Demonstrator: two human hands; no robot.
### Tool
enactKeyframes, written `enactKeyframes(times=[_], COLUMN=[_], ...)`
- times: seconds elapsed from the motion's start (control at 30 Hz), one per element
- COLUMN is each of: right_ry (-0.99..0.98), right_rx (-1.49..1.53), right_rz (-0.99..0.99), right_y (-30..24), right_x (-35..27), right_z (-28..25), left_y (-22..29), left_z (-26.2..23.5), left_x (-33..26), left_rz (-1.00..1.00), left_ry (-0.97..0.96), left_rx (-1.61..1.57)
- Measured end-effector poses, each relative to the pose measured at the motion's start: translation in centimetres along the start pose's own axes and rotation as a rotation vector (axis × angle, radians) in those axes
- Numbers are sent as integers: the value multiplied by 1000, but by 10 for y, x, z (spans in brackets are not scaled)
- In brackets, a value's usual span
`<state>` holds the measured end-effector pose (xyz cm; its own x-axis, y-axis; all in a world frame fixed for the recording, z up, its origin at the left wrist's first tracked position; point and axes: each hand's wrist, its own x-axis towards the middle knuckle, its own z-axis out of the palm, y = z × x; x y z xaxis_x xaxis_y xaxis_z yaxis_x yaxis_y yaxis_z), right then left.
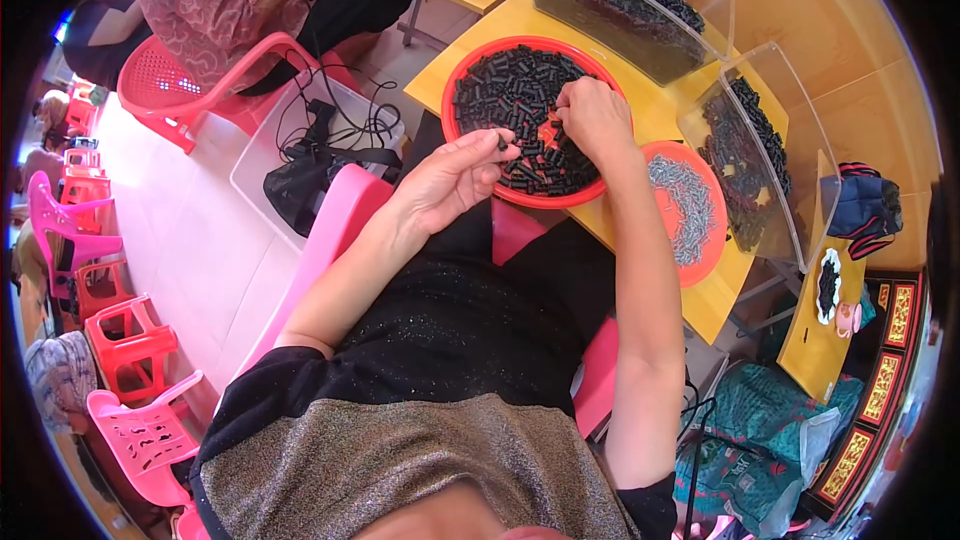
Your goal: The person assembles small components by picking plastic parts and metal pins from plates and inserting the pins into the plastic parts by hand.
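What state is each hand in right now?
Left hand: pinching a small black piece.
Right hand: over the red basin; grip cannot be told.

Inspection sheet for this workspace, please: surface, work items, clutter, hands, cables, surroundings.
Surface: yellow table, mostly covered.
Work items: red basin holding black parts; orange plate holding metal pins; two clear bins with more black parts.
Clutter: teal bags beside the table.
Hands: left hand pinches a black piece; right hand at the basin, grip unclear.
Cables: black cables by a tub, left.
Surroundings: red stools; seated person.
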<state>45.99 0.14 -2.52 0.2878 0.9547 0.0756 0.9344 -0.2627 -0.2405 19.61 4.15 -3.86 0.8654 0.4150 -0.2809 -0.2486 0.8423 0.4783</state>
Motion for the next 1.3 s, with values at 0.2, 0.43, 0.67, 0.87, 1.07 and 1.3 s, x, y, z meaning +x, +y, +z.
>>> enactKeyframes(times=[0.2,0.43,0.67,0.87,1.07,1.3], right_ry=[280,362,366,489,380,357], right_rx=[539,880,741,656,856,1123], right_rz=[-65,6,-72,-217,-13,65], right_y=[-36,-94,-97,-92,-97,-94], right_x=[-47,-103,-115,-117,-120,-119], right_z=[-19,-47,-46,-39,-47,-30], left_y=[4,2,2,-1,-2,-3], left_z=[0,13,25,26,22,27], left_x=[-5,-10,-15,-15,-12,-13], left_rz=[11,16,92,95,58,34], left_ry=[29,-15,34,76,57,18], left_rx=[18,75,242,338,206,150])
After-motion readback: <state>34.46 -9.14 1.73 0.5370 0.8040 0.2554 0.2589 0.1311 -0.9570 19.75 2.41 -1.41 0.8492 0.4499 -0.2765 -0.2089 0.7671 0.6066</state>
